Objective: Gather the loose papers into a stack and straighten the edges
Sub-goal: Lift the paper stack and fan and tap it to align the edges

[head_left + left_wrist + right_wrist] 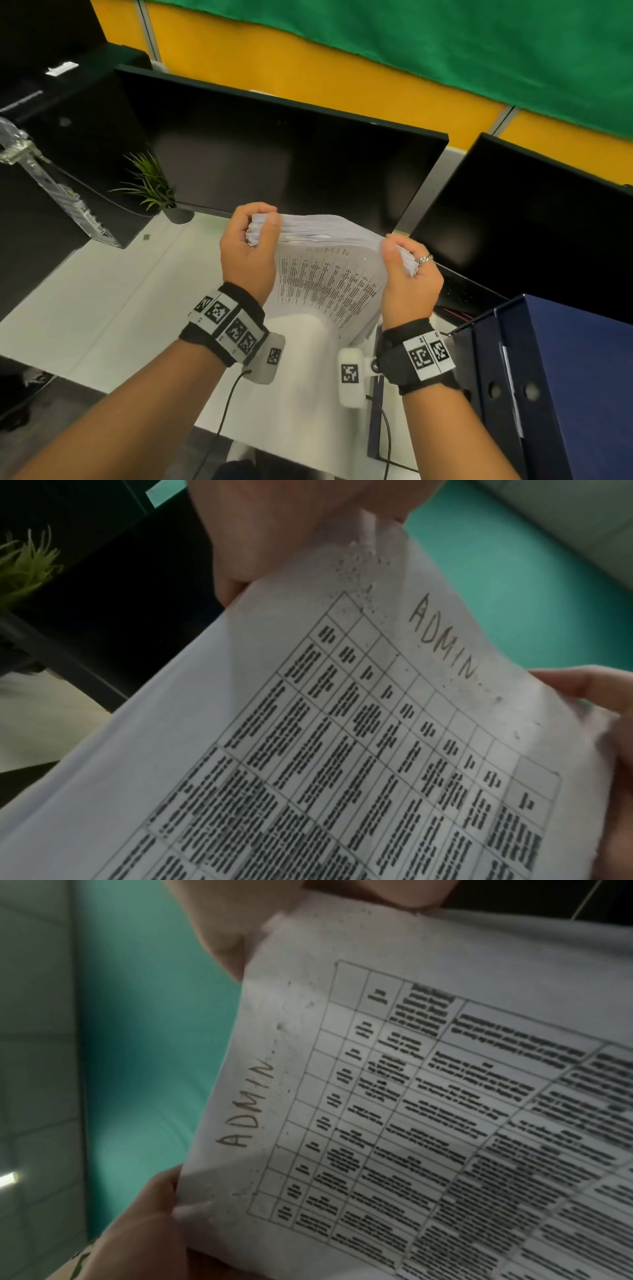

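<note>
A thick stack of white papers (329,274) stands upright above the white desk (102,308), held between both hands. Its front sheet carries a printed table and the handwritten word ADMIN (441,642). My left hand (251,240) grips the stack's upper left corner, thumb on the front sheet and fingers curled over the top. At the upper right corner my right hand (407,270), which wears a ring, grips the stack the same way. The stack's top edge bows upward between the hands. Both wrist views show the same sheet (411,1110) close up, with a thumb at each corner.
A dark monitor (291,157) stands just behind the papers and a second monitor (524,219) at the right. Blue binders (548,377) stand at the desk's right edge. A small potted plant (154,188) is at the left, beside a black computer case (51,137).
</note>
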A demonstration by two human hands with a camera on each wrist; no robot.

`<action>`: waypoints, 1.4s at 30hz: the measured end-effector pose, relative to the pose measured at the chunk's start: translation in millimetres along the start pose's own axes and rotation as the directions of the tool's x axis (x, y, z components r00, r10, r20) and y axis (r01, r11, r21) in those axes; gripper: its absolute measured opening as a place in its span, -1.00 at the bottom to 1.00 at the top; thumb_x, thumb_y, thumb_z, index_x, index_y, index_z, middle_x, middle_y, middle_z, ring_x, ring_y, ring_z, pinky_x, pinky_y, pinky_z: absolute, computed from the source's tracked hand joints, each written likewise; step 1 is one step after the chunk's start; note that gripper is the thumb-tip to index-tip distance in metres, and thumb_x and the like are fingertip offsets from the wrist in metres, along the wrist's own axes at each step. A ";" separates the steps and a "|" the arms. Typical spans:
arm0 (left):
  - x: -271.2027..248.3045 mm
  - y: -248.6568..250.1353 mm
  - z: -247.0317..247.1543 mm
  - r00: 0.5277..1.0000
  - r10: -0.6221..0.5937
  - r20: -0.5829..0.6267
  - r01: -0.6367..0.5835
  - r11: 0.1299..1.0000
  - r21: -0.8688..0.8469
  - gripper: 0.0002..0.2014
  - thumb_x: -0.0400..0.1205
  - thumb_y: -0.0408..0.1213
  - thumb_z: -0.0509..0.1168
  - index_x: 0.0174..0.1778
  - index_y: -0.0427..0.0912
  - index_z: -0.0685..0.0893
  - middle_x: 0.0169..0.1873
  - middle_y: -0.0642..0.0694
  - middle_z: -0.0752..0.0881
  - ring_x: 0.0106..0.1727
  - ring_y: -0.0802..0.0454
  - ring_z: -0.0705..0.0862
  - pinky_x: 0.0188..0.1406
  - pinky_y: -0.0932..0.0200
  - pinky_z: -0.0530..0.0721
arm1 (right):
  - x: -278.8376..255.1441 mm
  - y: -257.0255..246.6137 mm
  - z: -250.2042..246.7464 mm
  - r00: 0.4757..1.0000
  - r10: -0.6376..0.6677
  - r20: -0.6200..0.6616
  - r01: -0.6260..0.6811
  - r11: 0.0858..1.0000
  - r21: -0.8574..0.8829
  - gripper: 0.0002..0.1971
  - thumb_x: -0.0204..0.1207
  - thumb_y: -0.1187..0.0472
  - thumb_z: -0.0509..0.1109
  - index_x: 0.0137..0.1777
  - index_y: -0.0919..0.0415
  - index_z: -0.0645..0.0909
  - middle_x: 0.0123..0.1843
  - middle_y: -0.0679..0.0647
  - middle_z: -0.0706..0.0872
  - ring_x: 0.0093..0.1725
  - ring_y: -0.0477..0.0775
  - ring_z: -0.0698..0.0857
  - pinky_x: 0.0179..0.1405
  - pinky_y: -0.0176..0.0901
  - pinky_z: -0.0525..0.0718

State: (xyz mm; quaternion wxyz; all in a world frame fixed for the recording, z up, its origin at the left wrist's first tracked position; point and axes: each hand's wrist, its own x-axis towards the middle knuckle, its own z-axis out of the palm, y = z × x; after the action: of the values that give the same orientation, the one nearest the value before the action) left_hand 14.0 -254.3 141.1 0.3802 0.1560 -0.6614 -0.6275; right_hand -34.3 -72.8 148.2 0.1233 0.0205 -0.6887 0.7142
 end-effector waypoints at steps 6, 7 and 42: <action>7.6 -1.3 -1.4 0.992 0.018 0.128 -0.016 1.000 -0.012 -0.82 0.64 -0.27 0.34 0.15 -0.14 0.62 -0.05 0.02 0.69 -0.04 0.25 0.70 -0.17 0.47 0.64 | -1.3 -0.8 1.3 0.999 -0.038 0.005 0.039 0.999 -0.024 -0.89 0.54 0.27 0.45 -0.06 0.03 0.73 -0.11 -0.16 0.75 -0.12 -0.29 0.73 -0.20 -0.52 0.62; 8.9 -2.0 -4.3 0.983 0.018 0.183 -0.016 1.000 -0.012 -0.70 0.60 -0.23 0.40 0.23 -0.10 0.57 0.01 -0.04 0.69 0.02 0.17 0.71 -0.10 0.42 0.68 | -1.4 -0.7 0.2 0.999 -0.022 0.024 0.023 1.000 -0.019 -0.86 0.49 0.28 0.51 0.00 0.05 0.73 -0.06 -0.13 0.75 -0.10 -0.26 0.75 -0.22 -0.48 0.67; 35.3 58.2 -5.6 0.687 -0.130 0.714 -0.611 0.427 0.666 -0.84 0.63 0.12 0.31 -0.04 0.17 0.70 -0.21 0.18 0.74 -0.14 0.14 0.70 -0.27 0.18 0.53 | -3.3 11.9 -13.2 0.919 0.127 0.373 -0.086 0.988 -0.125 -0.67 0.36 0.35 0.61 -0.10 -0.13 0.65 -0.30 -0.35 0.78 -0.20 -0.44 0.76 -0.33 -0.55 0.66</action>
State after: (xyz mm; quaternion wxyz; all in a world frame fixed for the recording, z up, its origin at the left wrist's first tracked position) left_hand 10.3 -272.9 206.6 0.0695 -0.0183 -0.9879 -0.1372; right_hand -31.7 -60.4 135.2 -0.0504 0.1144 -0.7364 0.6648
